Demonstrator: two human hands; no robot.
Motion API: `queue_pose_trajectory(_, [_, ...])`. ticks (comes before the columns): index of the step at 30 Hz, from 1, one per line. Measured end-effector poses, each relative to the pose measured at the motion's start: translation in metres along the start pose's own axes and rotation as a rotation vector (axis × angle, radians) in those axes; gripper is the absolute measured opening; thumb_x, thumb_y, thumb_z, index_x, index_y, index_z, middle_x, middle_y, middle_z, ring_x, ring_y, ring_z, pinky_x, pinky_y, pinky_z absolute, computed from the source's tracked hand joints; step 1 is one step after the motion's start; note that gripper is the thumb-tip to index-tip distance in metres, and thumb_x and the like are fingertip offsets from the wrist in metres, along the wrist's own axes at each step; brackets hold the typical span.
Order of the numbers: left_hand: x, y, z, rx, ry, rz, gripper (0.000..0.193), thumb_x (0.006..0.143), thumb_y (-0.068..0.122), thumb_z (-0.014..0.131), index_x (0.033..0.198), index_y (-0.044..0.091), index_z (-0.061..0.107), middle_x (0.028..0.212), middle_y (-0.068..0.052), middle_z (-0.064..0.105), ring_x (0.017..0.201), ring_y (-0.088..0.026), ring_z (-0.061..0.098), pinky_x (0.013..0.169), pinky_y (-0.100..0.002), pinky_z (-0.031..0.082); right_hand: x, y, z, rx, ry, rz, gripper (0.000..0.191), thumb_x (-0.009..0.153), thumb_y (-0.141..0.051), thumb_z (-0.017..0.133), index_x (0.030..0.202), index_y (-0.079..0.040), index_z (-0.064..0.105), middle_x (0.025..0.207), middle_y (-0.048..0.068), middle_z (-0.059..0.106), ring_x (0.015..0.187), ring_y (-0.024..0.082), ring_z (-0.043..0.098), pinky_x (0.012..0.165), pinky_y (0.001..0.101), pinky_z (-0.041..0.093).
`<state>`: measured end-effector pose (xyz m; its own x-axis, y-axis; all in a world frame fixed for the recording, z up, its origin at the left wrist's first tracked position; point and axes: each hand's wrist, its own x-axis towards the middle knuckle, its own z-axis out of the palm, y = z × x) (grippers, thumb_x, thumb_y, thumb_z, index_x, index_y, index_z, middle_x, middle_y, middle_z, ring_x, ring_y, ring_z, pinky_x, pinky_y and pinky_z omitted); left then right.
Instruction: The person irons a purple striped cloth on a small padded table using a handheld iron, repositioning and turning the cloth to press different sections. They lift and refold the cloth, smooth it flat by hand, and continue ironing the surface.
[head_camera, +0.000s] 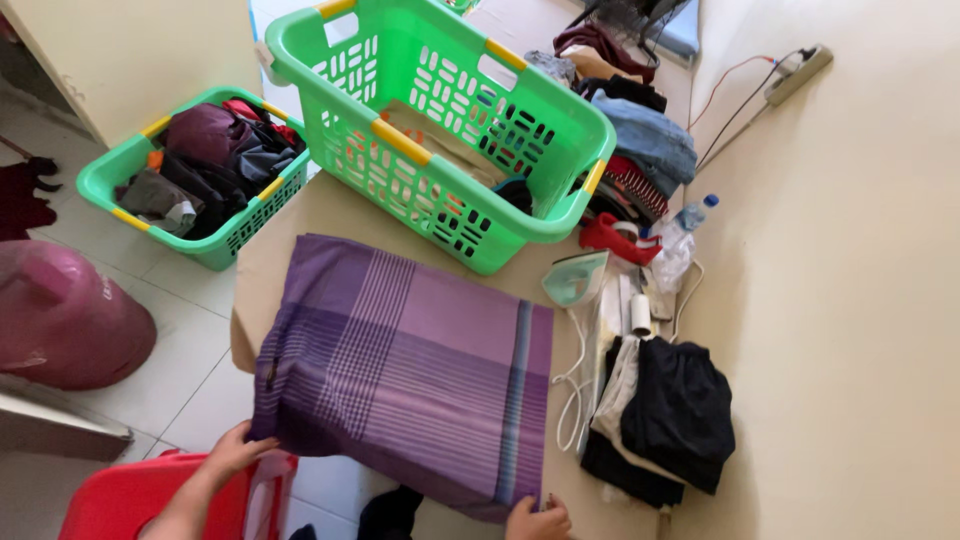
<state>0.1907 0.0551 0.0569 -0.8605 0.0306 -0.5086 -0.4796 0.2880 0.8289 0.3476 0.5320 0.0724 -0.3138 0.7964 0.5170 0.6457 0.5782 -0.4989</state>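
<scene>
1. A purple checked cloth (405, 365) lies spread flat on a beige padded surface (330, 205), which serves as the landmark for everything below.
2. The left hand (235, 452) rests on the cloth's near left corner, fingers curled over the edge and gripping it.
3. The right hand (537, 521) sits at the cloth's near right corner, touching the hem; only part of it shows, so how tightly it is closed cannot be told.
4. A large green laundry basket (440, 125) with yellow rim grips stands on the far end of the surface, just beyond the cloth. It is almost bare inside, with a dark piece of clothing in its right corner.
5. A smaller green basket (190, 175) stands on the tiled floor to the left of the surface, packed with dark and maroon clothes.
6. On the surface's right edge, an iron (577, 277) stands beside its white cord, with folded dark clothes (670, 420) nearer the person.
7. A heap of unfolded clothes (635, 130) lies beyond the iron, next to a plastic bottle (690, 215).
8. A red plastic chair (170, 500) stands at the near left of the surface.
</scene>
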Motion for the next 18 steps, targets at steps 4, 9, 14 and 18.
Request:
queue_pose_trajectory(4, [-0.012,-0.003,0.011,-0.074,-0.005,0.076,0.052,0.072,0.014,0.089,0.116,-0.003,0.065,0.1,-0.015,0.078,0.089,-0.022,0.074,0.082,-0.037,0.058,-0.01,0.01,-0.016,-0.014,0.017,0.363,0.036,0.084,-0.023,0.079,0.108,-0.002,0.064,0.108,0.022,0.065,0.106,0.04,0.064,0.099,0.0522,0.052])
queue_pose_trajectory(9, [-0.02,-0.006,0.016,0.04,-0.084,0.015,0.037,0.083,0.021,0.077,0.113,-0.001,0.075,0.094,-0.013,0.081,0.083,-0.021,0.074,0.078,-0.037,0.059,-0.023,0.01,-0.01,0.689,-0.083,0.607,0.068,0.075,-0.005,0.075,0.13,0.001,0.036,0.122,0.017,0.054,0.11,0.03,0.062,0.095,0.0418,0.053])
queue_pose_trajectory(14, [-0.024,-0.012,0.007,0.319,-0.012,-0.01,0.04,0.095,0.036,0.066,0.109,0.0,0.078,0.086,-0.014,0.08,0.077,-0.022,0.078,0.076,-0.038,0.059,-0.036,0.018,-0.005,0.566,-0.205,0.476,0.083,0.072,0.006,0.076,0.139,-0.003,0.029,0.126,0.02,0.05,0.111,0.029,0.058,0.095,0.0401,0.05])
queue_pose_trajectory(18, [-0.025,-0.011,-0.005,0.136,0.014,0.178,0.043,0.096,0.039,0.064,0.107,-0.001,0.074,0.088,-0.011,0.081,0.08,-0.018,0.071,0.077,-0.035,0.056,-0.03,0.029,-0.004,0.552,-0.239,0.531,0.066,0.074,0.001,0.075,0.129,0.002,0.039,0.112,0.016,0.055,0.098,0.025,0.061,0.089,0.0389,0.051])
